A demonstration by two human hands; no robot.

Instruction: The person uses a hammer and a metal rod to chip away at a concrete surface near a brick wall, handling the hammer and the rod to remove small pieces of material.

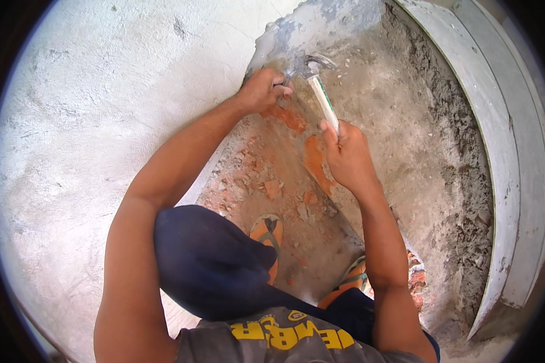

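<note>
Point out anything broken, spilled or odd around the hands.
The wall plaster is hacked away, baring orange brick between the left hand and right hand, which grips a hammer. Broken brick rubble lies scattered on the floor by the orange sandals.

The hammer (pixel 318 91) lies between the two hands: its head sits just beside the left hand (pixel 261 91), which presses against the wall (pixel 103 121), and its handle runs down into the right hand (pixel 347 158). Rubble (pixel 272 187) lies on the floor below them, above the sandals (pixel 267 233). A door frame (pixel 502 157) stands to the right.
</note>
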